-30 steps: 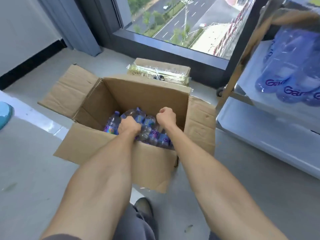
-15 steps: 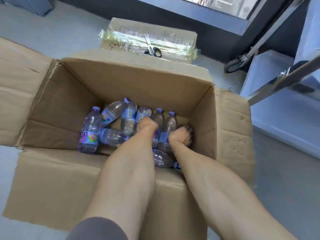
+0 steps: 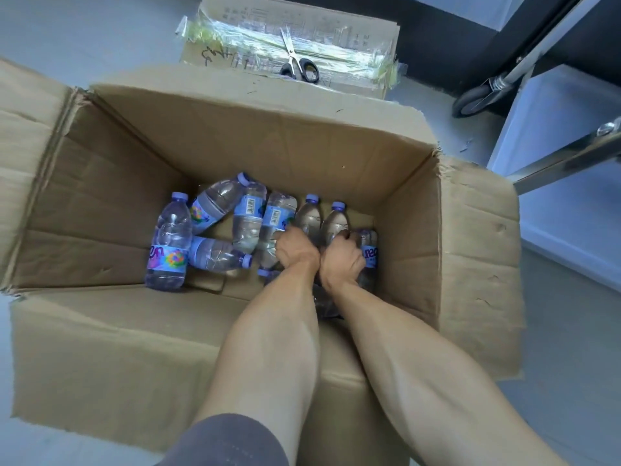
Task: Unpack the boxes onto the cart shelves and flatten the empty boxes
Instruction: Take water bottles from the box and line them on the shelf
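1. While both hands reach deep into the open cardboard box point(image 3: 235, 136), the left hand point(image 3: 295, 252) and right hand point(image 3: 342, 260) each clutch water bottles point(image 3: 247, 220) at its right end.
2. Grip firmly, lift straight up, clear the flaps.
3. Leave the scissors point(image 3: 297, 60) behind the box.

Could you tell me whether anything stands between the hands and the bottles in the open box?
Nothing visible does. Both the left hand and the right hand are already down inside the open box, fingers curled on bottles at its right end; the flaps are folded outward.
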A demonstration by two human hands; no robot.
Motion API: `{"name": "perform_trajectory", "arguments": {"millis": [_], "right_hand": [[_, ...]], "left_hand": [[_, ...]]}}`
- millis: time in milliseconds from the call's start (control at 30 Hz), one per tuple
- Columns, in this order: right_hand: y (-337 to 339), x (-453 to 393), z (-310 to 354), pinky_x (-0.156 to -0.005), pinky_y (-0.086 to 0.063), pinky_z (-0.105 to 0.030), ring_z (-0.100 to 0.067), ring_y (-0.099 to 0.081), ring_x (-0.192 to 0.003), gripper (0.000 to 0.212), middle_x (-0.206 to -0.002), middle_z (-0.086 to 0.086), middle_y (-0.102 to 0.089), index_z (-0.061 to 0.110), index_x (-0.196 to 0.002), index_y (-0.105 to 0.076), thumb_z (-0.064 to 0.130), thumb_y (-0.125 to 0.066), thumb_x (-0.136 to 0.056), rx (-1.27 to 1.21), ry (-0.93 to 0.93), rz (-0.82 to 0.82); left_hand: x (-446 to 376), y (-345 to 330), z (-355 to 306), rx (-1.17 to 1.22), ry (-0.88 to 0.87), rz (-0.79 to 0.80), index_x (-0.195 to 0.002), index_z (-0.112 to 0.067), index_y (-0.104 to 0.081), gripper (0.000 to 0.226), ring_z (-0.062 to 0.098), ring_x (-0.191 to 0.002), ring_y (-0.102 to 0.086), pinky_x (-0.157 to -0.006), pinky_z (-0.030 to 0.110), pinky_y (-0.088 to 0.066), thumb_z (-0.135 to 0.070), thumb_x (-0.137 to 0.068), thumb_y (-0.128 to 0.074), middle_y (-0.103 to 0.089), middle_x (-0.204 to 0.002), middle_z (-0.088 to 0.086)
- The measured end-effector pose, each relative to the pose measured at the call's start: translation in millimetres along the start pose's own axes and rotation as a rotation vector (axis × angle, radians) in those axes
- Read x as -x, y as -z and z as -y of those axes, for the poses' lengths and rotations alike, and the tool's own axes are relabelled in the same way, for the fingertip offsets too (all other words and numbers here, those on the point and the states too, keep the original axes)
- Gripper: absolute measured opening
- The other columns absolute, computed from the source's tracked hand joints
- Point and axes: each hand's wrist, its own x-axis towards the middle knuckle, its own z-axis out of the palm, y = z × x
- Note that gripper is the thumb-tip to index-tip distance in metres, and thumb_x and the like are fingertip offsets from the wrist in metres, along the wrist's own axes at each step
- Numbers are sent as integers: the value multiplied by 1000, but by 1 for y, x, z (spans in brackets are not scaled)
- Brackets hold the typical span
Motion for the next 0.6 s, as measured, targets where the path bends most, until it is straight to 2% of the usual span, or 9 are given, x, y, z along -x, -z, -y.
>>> {"name": "perform_trajectory", "arguments": {"millis": [67,133,200,300,433,500,600], "right_hand": [[0,-1,-3,-78,-49,-36,-31,-65,-103,23,-116,-12,-63,10,-114,-64,16,-50,-98,51,27,10],[2,-3,-4,-81,-51,-36,-30,-64,-106,20,-115,-11,-65,10,-113,-65,14,-54,-96,45,35,50],[6,-7,-5,-81,-53,-37,-31,-65,-106,20,-113,-12,-67,9,-109,-66,16,-63,-91,-28,15,95],[7,-8,-5,-82,-53,-36,-31,-65,-106,32,-112,-13,-68,7,-106,-67,24,-75,-81,-170,-67,131],[0,-4,1,-84,-53,-37,-32,-65,-107,45,-113,-15,-68,6,-110,-66,38,-76,-80,-238,-79,130],[-4,-3,6,-86,-52,-37,-34,-63,-110,48,-116,-16,-65,7,-120,-59,35,-73,-84,-272,-86,169],[-7,0,11,-88,-51,-40,-37,-62,-110,61,-116,-16,-63,13,-134,-39,28,-74,-85,-398,-120,258]], "left_hand": [[-1,0,2,18,-29,24,-120,-7,-59,30,29,-113,-62,-88,35,-51,-12,-92,-66,-64,-121,14],[-6,5,5,36,-48,53,-114,-6,-62,28,33,-111,-63,-86,36,-52,-11,-87,-69,-65,-118,16],[-10,9,12,45,-69,67,-109,-7,-64,30,34,-109,-64,-84,35,-53,-19,-82,-73,-66,-114,16],[-13,15,21,35,-91,80,-110,-9,-64,41,36,-108,-63,-82,34,-53,-25,-75,-75,-66,-112,16],[-23,42,28,45,-39,187,-101,-13,-66,51,28,-102,-65,-77,29,-52,-43,-64,-83,-69,-106,8],[-28,66,32,154,30,309,-98,-10,-66,58,23,-93,-67,-68,26,-51,-46,-56,-84,-69,-100,3],[-30,90,43,447,152,438,-100,-6,-64,54,22,-61,-71,-50,25,-51,-33,-56,-81,-73,-84,8]]}}
